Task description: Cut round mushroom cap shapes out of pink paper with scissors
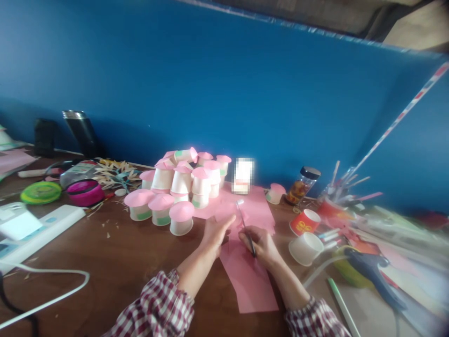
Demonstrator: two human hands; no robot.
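My right hand (pixel 261 245) is closed around slim scissors (pixel 249 241) with a dark handle. Their pale tip points away from me, over pink paper. Just left of it, my left hand (pixel 214 236) pinches a piece of pink paper (pixel 238 216), thumb on top; its fingers are partly hidden. Beneath both hands a long pink sheet (pixel 249 285) reaches toward me, and a larger pink sheet (pixel 261 206) lies beyond. To the left stand several white paper cups with pink cone tops (pixel 181 213), some stacked.
At right are a red paper cup (pixel 304 222), a white paper cup (pixel 306 249), a lidded jar (pixel 303 185) and a glue gun (pixel 375 269). A power strip (pixel 59 222), a magenta round container (pixel 85 192) and a dark flask (pixel 81 133) are at left. A blue partition (pixel 210 84) rises behind.
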